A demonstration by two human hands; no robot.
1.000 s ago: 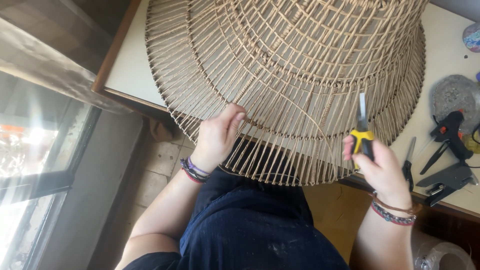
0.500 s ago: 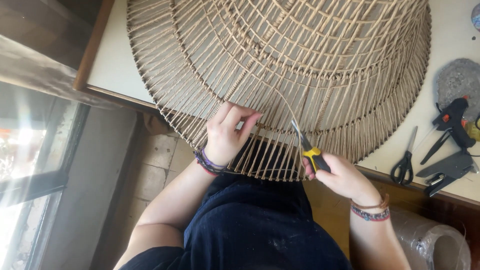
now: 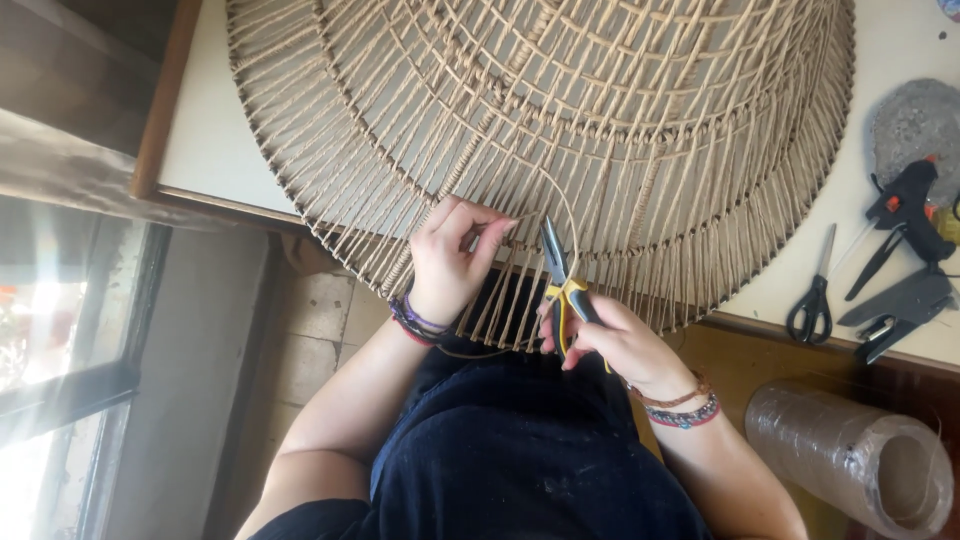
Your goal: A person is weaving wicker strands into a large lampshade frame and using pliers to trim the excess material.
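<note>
Pliers (image 3: 560, 280), yellow-handled, sat clenched in my right hand (image 3: 600, 340), fingers wrapped tight round the grips, the dark nose pushed up among the spokes at the near rim of the big woven frame (image 3: 560, 110). My left hand (image 3: 450, 255) was just beside that nose, also at the near rim, fingertips pinched on a thin loose strand (image 3: 572, 215) that arced up over the pliers' tip. The frame itself lay across the white table (image 3: 210, 140), its near rim hanging off the table's edge over my lap. Beyond the frame's right side lay black scissors (image 3: 815, 295) and a black glue gun (image 3: 905, 205); below those, off the table, a clear roll of film (image 3: 850, 455). The risk, as I judged it: too hard a squeeze could have nicked the strand, or a slip of the nose could have jabbed my left fingertips, they were that close.
</note>
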